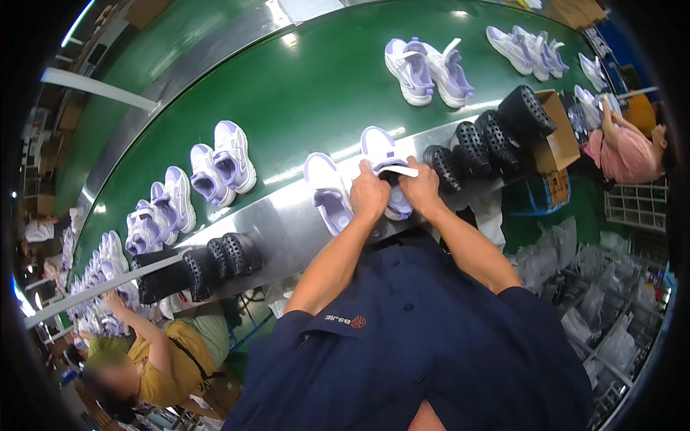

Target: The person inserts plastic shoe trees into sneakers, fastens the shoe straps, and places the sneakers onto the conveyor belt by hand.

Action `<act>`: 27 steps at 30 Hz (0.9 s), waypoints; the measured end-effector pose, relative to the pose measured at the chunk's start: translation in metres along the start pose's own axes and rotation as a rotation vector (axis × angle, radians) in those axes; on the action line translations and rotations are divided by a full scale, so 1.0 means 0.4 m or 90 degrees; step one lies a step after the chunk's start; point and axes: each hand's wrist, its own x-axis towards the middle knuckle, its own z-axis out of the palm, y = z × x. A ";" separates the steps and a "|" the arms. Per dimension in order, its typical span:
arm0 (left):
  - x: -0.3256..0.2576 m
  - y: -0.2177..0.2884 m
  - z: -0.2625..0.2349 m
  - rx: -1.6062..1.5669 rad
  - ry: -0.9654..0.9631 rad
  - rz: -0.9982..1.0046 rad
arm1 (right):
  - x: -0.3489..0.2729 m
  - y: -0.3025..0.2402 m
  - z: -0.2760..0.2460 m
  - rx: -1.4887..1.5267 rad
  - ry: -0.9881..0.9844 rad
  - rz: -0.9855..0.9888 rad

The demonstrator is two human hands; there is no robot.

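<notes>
Landmark: the steel ledge (287, 223) that runs along the near edge of the green conveyor belt (302, 93).

Obs. 1. A white-and-lilac sneaker (384, 154) sits on the steel ledge directly in front of the person, toe toward the belt, heel toward the body. This orientation puts the shoe opening within reach of both hands without leaning over the belt.

Obs. 2. Its mate (327, 190) lies on the same ledge, just beside it on the person's left, opening up and untouched. Likely parked there to keep the pair together.

Obs. 3. Left hand (370, 194) is curled down over the heel side of the worked sneaker, fingers closed around the collar; it appears to pin the shoe against the ledge.

Obs. 4. Right hand (420, 188) is closed on the other side of the same shoe, fingers pinching near a white strip (402, 170) that lies across the opening. Whether the strip is a tongue, strap or insert, cannot tell.

Obs. 5. A row of black perforated moulds (474, 147) stands on the ledge, to the right of the hands; a similar black cluster (215, 262) stands on it further left. More sneaker pairs (428, 68) ride the belt beyond the ledge, well apart from the hands.
</notes>
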 end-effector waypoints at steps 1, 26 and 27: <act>-0.006 -0.004 -0.022 -0.029 -0.011 0.056 | 0.002 -0.002 0.015 0.004 0.022 -0.013; -0.412 -0.584 -0.617 0.341 0.726 -0.158 | -0.144 -0.132 -0.178 0.266 -0.323 0.060; -0.417 -0.617 -0.640 0.364 0.725 -0.223 | -0.140 -0.146 -0.157 0.302 -0.353 0.068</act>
